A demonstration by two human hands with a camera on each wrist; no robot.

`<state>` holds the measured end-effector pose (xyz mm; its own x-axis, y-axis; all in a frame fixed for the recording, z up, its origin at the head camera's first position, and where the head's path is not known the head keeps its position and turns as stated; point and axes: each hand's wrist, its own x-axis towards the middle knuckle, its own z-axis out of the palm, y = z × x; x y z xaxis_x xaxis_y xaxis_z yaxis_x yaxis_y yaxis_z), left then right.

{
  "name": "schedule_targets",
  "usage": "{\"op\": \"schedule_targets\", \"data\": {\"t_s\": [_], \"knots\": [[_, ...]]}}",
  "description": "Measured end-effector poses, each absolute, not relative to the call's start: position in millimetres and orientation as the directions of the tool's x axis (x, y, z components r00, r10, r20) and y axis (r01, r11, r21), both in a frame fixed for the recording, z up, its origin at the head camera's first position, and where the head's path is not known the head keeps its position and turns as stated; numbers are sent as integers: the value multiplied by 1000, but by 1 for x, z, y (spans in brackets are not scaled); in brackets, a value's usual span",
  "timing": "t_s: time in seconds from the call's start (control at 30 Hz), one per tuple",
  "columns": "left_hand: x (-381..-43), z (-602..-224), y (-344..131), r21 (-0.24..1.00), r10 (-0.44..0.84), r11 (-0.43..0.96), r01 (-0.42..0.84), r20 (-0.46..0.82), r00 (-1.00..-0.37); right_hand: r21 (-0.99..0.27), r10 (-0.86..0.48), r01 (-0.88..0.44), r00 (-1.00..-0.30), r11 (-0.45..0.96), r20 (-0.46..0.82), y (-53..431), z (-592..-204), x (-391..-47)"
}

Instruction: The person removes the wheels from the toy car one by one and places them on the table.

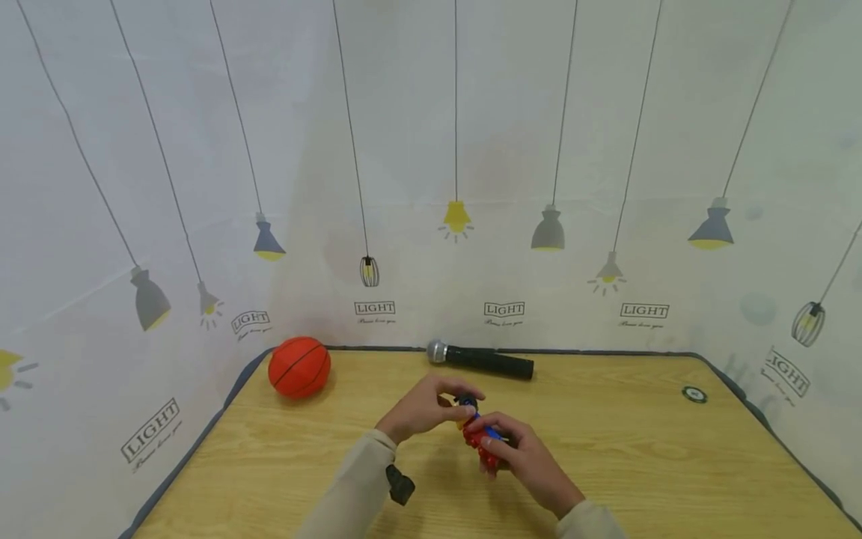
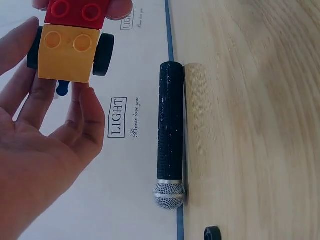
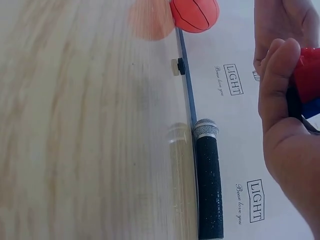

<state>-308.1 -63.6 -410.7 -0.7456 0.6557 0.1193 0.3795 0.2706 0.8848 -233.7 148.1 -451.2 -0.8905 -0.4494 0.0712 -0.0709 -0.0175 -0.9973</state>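
Observation:
Both hands hold a toy block vehicle (image 1: 480, 440) up off the table, in front of the body. It has red, yellow and blue parts; in the left wrist view its yellow block (image 2: 67, 55) has a black wheel on each side and a small blue knob. My left hand (image 1: 424, 408) pinches the far end by the wheels, fingers bent around it. My right hand (image 1: 532, 458) grips the red and blue near end between thumb and fingers. In the right wrist view, that hand (image 3: 290, 120) hides much of the toy's red part (image 3: 309, 77).
A black microphone (image 1: 488, 361) with a silver mesh head lies at the table's back edge. An orange-red toy basketball (image 1: 299, 367) sits at the back left. On the right lies a small black-and-white disc (image 1: 694, 394). A lamp-printed white sheet (image 1: 431, 135) surrounds the wooden table (image 1: 640, 457).

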Motion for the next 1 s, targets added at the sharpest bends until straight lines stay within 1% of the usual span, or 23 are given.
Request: {"op": "schedule_targets", "data": {"t_s": [0.17,0.27,0.6,0.83,1.0], "knots": [[-308,-413,-63,907,624,257,334,108,-774,-997,-459,-61,-885,-46,75,147,-452,-232],[-307,-414,-62,912,618,253,324,105,-779,-996,-468,-55,-880,-68,81,147,-453,-231],[-304,-413,-61,908,660,254,333,89,-746,-997,-452,-24,-890,-69,53,148,-453,-228],[-302,-417,-59,890,651,251,380,136,-747,-996,-454,-19,-889,-92,59,148,-458,-228],[-300,-418,-58,879,625,260,400,163,-763,-996,-442,-18,-895,-90,56,149,-462,-228]]}}
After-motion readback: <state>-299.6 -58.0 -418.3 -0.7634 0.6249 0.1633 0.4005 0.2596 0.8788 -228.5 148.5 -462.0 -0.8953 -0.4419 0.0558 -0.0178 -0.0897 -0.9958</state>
